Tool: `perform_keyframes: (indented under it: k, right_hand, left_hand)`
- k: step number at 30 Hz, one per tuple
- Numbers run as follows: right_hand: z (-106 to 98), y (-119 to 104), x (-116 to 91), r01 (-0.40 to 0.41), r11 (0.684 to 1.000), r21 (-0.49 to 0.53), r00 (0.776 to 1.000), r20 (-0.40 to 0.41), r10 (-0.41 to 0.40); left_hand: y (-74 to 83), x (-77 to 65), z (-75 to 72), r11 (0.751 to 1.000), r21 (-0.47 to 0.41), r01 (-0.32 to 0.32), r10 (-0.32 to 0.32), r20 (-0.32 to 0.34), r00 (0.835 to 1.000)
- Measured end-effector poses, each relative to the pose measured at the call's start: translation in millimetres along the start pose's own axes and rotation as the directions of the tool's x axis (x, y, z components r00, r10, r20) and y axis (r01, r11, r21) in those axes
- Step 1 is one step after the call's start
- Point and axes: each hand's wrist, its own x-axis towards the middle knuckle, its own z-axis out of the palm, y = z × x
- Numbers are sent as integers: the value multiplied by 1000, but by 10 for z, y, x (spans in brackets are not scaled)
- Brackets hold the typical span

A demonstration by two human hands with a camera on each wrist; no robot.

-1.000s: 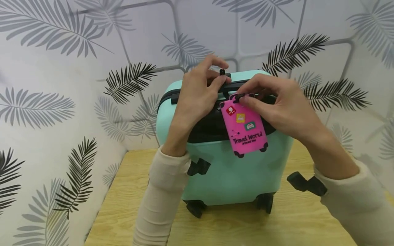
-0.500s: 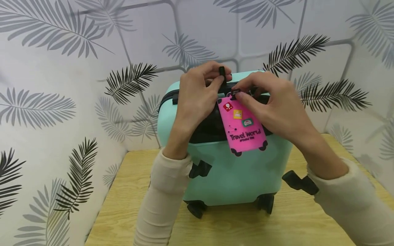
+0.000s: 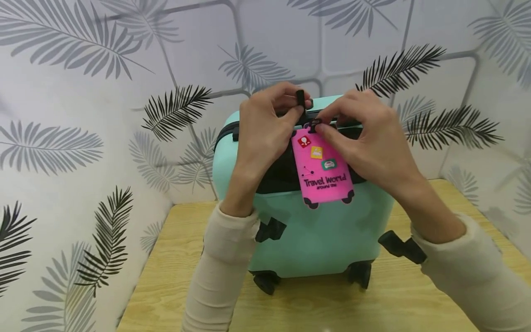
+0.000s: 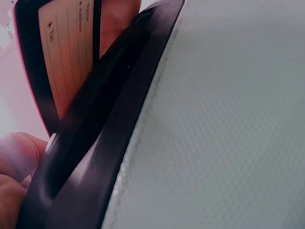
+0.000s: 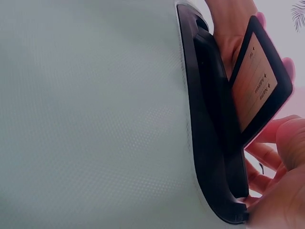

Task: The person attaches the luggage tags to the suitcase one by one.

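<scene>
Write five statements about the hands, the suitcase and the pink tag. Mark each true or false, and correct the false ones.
1. The pink tag shows the words "Travel World". True.
2. The left hand hangs idle, holding nothing. False: the left hand pinches a black strap.
3. The right hand is at the pink tag's bottom edge. False: it is at the top.
4. The mint suitcase stands on black wheels. True.
5. The card on the pink tag's back bears the word "Address". True.
</scene>
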Motion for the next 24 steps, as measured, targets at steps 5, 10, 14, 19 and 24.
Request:
perform_keyframes:
  k: [5,10,14,19,24]
  right_hand:
    - [29,8,20,80,996,26,997,-16,-80]
    - [61,-1,11,159,987,31,987,-39,-158]
    - [73,-25,26,118,993,33,993,-37,-117]
    - [93,-21,50,78,997,16,996,-48,-78]
    - [129,4,46,141,990,-33,985,-94,-143]
  left_hand:
    - [4,-13,8,1000,10,21,-21,-26,999]
    - [-6,-32,0,1000,4,13,-13,-56,998]
    - [-6,-38,-16,998,-59,-4,0,-63,998]
    - [-5,-33,-20,986,-163,-16,9,-48,999]
    - [12,-30,-14,990,-140,-12,5,-48,999]
